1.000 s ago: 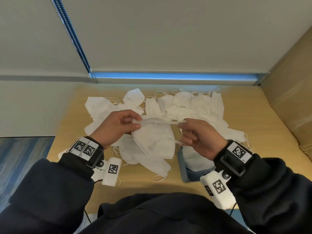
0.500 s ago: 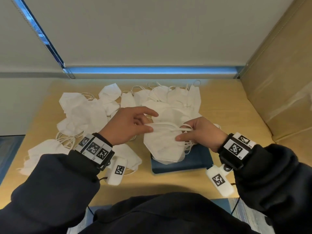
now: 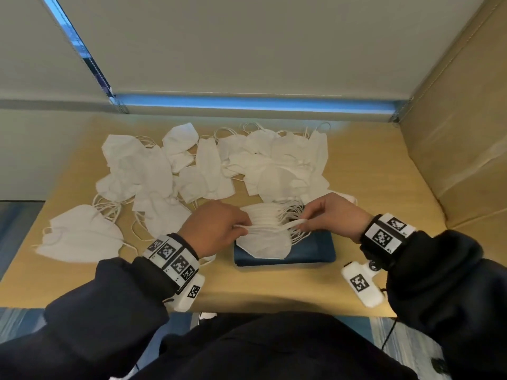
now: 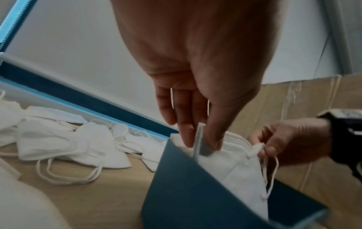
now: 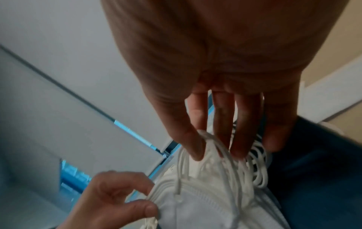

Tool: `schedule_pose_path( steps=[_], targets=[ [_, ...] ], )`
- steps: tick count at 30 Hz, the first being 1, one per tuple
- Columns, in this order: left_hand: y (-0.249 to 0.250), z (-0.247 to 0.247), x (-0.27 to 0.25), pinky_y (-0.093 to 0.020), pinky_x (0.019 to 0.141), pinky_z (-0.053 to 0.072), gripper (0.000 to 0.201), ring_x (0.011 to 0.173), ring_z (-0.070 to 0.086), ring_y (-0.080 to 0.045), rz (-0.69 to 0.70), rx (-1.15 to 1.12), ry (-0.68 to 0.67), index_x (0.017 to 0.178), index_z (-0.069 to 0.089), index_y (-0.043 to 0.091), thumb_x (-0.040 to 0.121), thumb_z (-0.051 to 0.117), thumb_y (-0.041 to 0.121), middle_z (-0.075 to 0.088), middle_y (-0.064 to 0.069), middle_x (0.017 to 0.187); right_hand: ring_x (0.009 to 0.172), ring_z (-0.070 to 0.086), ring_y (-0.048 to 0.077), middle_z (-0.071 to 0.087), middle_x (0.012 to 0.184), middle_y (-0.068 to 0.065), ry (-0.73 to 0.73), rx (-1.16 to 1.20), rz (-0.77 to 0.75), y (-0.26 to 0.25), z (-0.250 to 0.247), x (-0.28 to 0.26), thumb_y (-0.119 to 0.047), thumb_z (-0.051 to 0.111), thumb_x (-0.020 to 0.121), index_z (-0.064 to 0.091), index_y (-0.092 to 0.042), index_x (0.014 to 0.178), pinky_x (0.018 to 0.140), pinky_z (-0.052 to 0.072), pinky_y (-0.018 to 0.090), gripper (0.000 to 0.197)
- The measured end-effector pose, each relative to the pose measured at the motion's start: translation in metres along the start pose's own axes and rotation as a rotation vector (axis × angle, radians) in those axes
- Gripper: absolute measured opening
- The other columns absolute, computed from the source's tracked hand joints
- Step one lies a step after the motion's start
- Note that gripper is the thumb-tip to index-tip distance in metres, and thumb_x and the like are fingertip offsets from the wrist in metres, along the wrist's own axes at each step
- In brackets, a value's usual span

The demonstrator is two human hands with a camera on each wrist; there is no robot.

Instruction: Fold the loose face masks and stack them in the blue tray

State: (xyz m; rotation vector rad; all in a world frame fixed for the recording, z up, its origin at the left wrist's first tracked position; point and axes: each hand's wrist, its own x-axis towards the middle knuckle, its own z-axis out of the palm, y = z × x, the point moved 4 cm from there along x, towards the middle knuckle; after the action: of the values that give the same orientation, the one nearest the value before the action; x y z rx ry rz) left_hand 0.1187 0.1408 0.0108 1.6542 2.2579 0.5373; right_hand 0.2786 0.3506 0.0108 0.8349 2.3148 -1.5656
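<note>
A dark blue tray (image 3: pixel 315 250) lies on the wooden table in front of me, holding a stack of folded white masks (image 3: pixel 263 215). The top folded mask (image 3: pixel 266 242) rests low on that stack. My left hand (image 3: pixel 241 227) pinches its left end between thumb and fingers, shown close up in the left wrist view (image 4: pixel 199 139). My right hand (image 3: pixel 301 224) pinches the right end by the ear loops (image 5: pixel 225 155). Tray wall (image 4: pixel 186 193) and mask (image 4: pixel 235 167) sit just below my left fingers.
Several loose white masks (image 3: pixel 208 182) lie spread across the back of the table, with one apart at the left (image 3: pixel 79 234). A cardboard box (image 3: pixel 461 133) walls off the right side. Bare table (image 3: pixel 274 292) shows between the tray and the front edge.
Both hands have carried the folded mask from mid-air over the table down to the right, onto the stack in the blue tray. It now sits lower and flatter.
</note>
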Motion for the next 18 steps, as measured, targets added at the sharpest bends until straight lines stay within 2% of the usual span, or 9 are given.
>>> schedule_pose_path(
  steps=[2,4,6,8,10,13,14,16,18],
  targets=[
    [0.001,0.002,-0.002,-0.039,0.084,0.054,0.020,0.093,0.071,-0.024,0.035,0.067,0.007,0.109,0.079,0.024,0.091,0.073,0.031,0.078,0.001,0.103,0.072,0.067,0.014,0.076,0.073,0.003,0.081,-0.092,-0.027,-0.002,0.002,0.004,-0.015,0.089,0.072,0.081,-0.018,0.073,0.076,0.054,0.034,0.009],
    [0.002,0.003,-0.004,-0.038,0.078,0.053,0.016,0.083,0.070,-0.025,0.094,0.145,0.046,0.099,0.081,0.023,0.085,0.077,0.030,0.076,0.001,0.091,0.063,0.064,0.005,0.075,0.068,-0.001,0.151,-0.146,-0.031,-0.005,0.002,0.008,-0.015,0.089,0.072,0.080,-0.018,0.073,0.065,0.053,0.025,0.010],
    [0.000,0.005,-0.004,-0.038,0.073,0.051,0.015,0.078,0.068,-0.024,0.133,0.195,0.077,0.093,0.081,0.023,0.079,0.082,0.029,0.074,0.002,0.084,0.054,0.059,0.002,0.072,0.065,-0.003,0.163,-0.161,-0.011,-0.007,0.003,0.011,-0.015,0.089,0.074,0.079,-0.019,0.076,0.051,0.046,0.019,0.010],
    [-0.004,0.005,-0.002,-0.037,0.076,0.049,0.021,0.082,0.068,-0.024,0.124,0.179,0.078,0.099,0.080,0.022,0.079,0.083,0.028,0.073,0.003,0.088,0.053,0.058,0.007,0.068,0.063,-0.004,0.163,-0.150,0.012,-0.008,0.003,0.013,-0.017,0.089,0.074,0.078,-0.018,0.081,0.044,0.046,0.022,0.013],
    [-0.012,0.000,-0.003,-0.037,0.081,0.049,0.024,0.089,0.067,-0.020,0.058,0.095,0.058,0.107,0.076,0.023,0.085,0.078,0.032,0.073,0.005,0.094,0.055,0.058,0.011,0.065,0.067,-0.001,0.155,-0.122,0.029,-0.013,0.002,0.013,-0.020,0.091,0.071,0.077,-0.019,0.088,0.045,0.047,0.027,0.022],
    [-0.031,-0.018,-0.012,-0.033,0.079,0.053,0.021,0.084,0.065,-0.008,-0.049,-0.124,0.079,0.104,0.076,0.027,0.086,0.077,0.037,0.071,0.012,0.090,0.054,0.054,0.008,0.061,0.074,0.001,0.172,-0.081,0.002,-0.031,0.004,0.010,-0.026,0.093,0.070,0.075,-0.022,0.095,0.044,0.041,0.023,0.030],
    [-0.040,-0.027,-0.017,-0.029,0.077,0.053,0.018,0.081,0.065,-0.003,-0.076,-0.171,0.104,0.102,0.077,0.027,0.086,0.078,0.036,0.072,0.013,0.087,0.053,0.053,0.006,0.060,0.074,0.001,0.196,-0.063,-0.032,-0.042,0.005,0.009,-0.028,0.092,0.071,0.075,-0.022,0.094,0.045,0.040,0.020,0.028],
    [-0.063,-0.049,-0.030,-0.019,0.075,0.051,0.012,0.080,0.066,-0.002,-0.144,-0.221,0.144,0.097,0.078,0.029,0.086,0.079,0.032,0.073,0.014,0.083,0.052,0.052,0.005,0.060,0.072,0.000,0.219,0.000,-0.114,-0.069,0.015,0.007,-0.030,0.088,0.076,0.076,-0.022,0.090,0.050,0.040,0.021,0.020],
    [-0.096,-0.073,-0.049,-0.011,0.073,0.047,0.009,0.082,0.067,-0.001,-0.233,-0.228,0.153,0.093,0.078,0.031,0.084,0.080,0.030,0.073,0.016,0.080,0.052,0.051,0.012,0.059,0.067,0.002,0.165,0.105,-0.184,-0.101,0.037,0.007,-0.025,0.083,0.082,0.077,-0.016,0.090,0.053,0.043,0.028,0.013]
  ],
)
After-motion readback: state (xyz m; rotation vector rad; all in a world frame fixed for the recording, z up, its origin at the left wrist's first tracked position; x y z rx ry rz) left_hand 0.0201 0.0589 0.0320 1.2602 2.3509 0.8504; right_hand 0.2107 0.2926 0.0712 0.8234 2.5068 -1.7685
